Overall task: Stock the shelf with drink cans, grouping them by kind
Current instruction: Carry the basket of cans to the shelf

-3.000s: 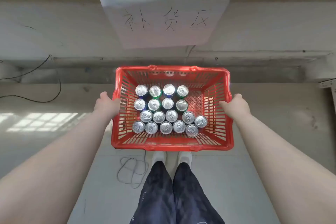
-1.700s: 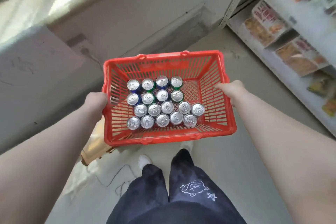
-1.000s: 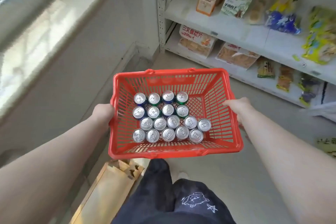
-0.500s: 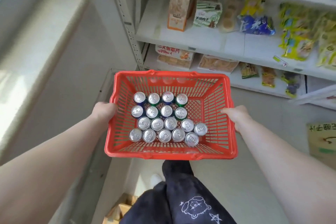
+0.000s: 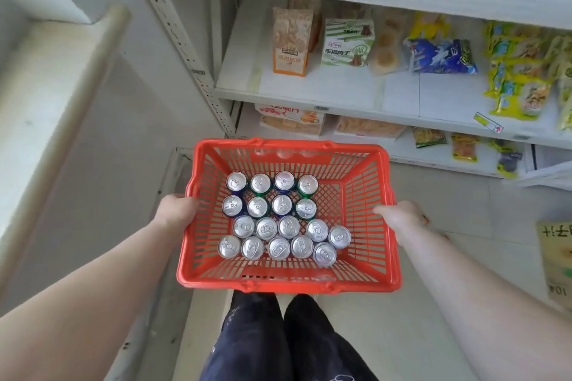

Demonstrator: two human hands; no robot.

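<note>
I carry a red plastic basket (image 5: 288, 283) in front of me above the floor. My left hand (image 5: 177, 209) grips its left rim and my right hand (image 5: 399, 216) grips its right rim. Several drink cans (image 5: 280, 221) stand upright inside, silver tops up, packed toward the basket's left and middle. The far rows show blue and green sides; the near rows' sides are hidden. A white shelf unit (image 5: 340, 100) stands just beyond the basket.
The shelves hold snack packs: an orange bag (image 5: 291, 42), a green-and-white bag (image 5: 346, 42), blue and yellow packets (image 5: 442, 54) to the right. A white ledge (image 5: 46, 96) runs along the left. A yellow sign (image 5: 555, 257) lies on the floor at right.
I have turned from the wall to the right with the basket and moved up to the shelf unit, which now fills the upper view. Both hands keep their hold on the rims.
</note>
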